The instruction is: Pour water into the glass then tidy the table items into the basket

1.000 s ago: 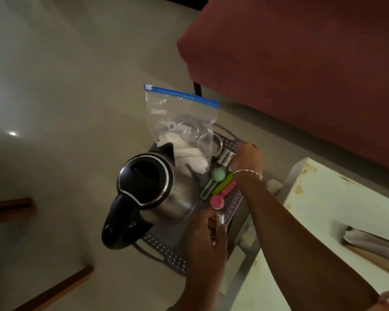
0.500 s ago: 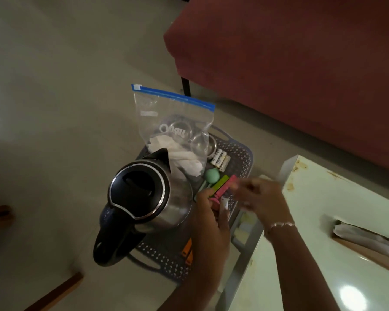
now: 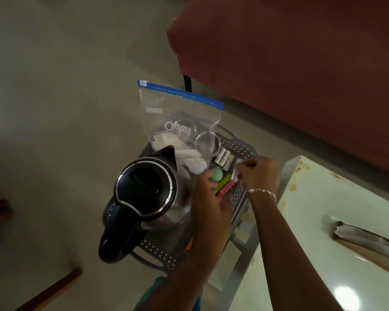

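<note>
Fingers [image 3: 240, 170] of right hand [image 3: 259, 173] pinch small white item, w/ left hand [image 3: 208, 198] curled beside, grip unclear. Both over basket [image 3: 240, 149] on floor, right edge, by batteries [image 3: 222, 158]. Kettle [image 3: 144, 191], bag [image 3: 180, 122] already in. Best: lower item flat beside clips [image 3: 222, 187], don't drop.

Both hands met over the basket [image 3: 240, 149] on the floor: the left hand [image 3: 208, 198] by a green ball [image 3: 217, 175], the right hand [image 3: 259, 173] pinching something small and white. A kettle [image 3: 147, 194] stood at the basket's 9 o'clock, a zip bag [image 3: 180, 122] at 12, batteries [image 3: 222, 158] beside it.
</note>
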Action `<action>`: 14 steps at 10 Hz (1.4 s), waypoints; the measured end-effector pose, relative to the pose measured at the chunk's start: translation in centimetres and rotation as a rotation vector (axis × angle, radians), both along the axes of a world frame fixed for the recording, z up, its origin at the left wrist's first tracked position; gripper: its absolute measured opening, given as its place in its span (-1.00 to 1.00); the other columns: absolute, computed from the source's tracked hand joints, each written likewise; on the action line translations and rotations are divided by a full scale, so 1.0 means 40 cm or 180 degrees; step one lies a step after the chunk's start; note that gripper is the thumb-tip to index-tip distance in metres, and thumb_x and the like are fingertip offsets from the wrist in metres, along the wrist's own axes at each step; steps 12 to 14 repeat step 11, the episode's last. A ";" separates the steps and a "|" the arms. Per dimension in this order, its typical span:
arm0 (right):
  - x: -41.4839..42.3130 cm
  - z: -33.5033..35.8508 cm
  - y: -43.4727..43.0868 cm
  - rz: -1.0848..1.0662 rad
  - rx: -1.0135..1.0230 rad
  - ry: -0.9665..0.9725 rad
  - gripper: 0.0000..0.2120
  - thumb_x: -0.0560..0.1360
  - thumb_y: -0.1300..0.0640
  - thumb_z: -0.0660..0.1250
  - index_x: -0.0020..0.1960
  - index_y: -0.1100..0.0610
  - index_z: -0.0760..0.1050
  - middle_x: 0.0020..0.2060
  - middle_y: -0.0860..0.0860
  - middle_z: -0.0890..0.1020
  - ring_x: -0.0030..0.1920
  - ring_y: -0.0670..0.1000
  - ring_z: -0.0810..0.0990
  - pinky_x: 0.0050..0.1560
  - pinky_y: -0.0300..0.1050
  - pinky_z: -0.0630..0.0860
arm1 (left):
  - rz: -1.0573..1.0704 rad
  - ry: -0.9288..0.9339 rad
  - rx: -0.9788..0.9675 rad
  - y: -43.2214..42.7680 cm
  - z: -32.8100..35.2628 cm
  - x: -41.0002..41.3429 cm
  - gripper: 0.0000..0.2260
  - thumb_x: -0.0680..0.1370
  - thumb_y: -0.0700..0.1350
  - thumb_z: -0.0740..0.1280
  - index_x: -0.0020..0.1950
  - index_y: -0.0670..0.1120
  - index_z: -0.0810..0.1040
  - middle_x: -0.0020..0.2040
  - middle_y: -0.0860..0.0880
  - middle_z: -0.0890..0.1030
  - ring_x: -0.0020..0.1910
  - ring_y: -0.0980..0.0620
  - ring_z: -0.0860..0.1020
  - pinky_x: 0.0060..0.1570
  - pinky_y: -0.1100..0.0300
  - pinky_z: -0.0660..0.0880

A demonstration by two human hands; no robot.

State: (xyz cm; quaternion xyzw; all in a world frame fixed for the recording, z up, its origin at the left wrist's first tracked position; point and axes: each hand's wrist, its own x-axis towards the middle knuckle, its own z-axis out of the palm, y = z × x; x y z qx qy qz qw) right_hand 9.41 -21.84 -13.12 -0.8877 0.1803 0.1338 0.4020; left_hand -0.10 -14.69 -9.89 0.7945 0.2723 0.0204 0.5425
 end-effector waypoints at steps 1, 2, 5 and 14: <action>0.071 -0.044 0.032 0.0229 -0.1040 -0.0054 -0.87 0.42 0.25 0.30 -0.11 0.31 0.56 -0.14 0.26 0.65 -0.11 0.23 0.62 -0.15 -0.06 0.50 | -0.0129 0.0227 -0.0005 0.005 -0.015 -0.067 -0.66 0.51 -0.25 0.30 0.26 -0.10 0.38 0.11 -0.02 0.50 0.13 0.07 0.48 0.13 0.16 0.49; 0.096 -0.071 0.056 0.0380 -0.1297 0.0068 -0.85 0.43 0.30 0.27 -0.03 0.33 0.53 -0.04 0.28 0.63 0.00 0.27 0.60 -0.06 0.01 0.54 | -0.0089 0.0336 -0.0034 0.010 -0.028 -0.102 -0.67 0.49 -0.32 0.28 0.23 -0.10 0.40 0.12 -0.04 0.51 0.14 0.07 0.48 0.14 0.19 0.47; 0.122 -0.109 0.079 0.0337 -0.1337 0.0270 -0.83 0.46 0.32 0.24 0.01 0.33 0.54 0.00 0.26 0.64 0.04 0.25 0.60 -0.03 0.00 0.54 | -0.0595 0.0096 0.0470 0.023 -0.052 -0.149 -0.69 0.50 -0.28 0.28 0.25 -0.15 0.43 0.12 -0.08 0.53 0.13 0.10 0.48 0.12 0.17 0.49; -0.331 -0.011 -0.253 0.1356 -0.1386 -0.0924 -0.29 0.38 0.13 0.44 0.42 0.20 0.20 0.42 0.31 0.22 0.42 0.32 0.19 0.27 0.27 0.37 | -0.1941 0.0309 0.2190 -0.066 -0.061 -0.260 -0.30 0.48 0.16 0.27 0.46 -0.17 0.10 0.49 -0.20 0.12 0.46 -0.18 0.13 0.38 0.03 0.18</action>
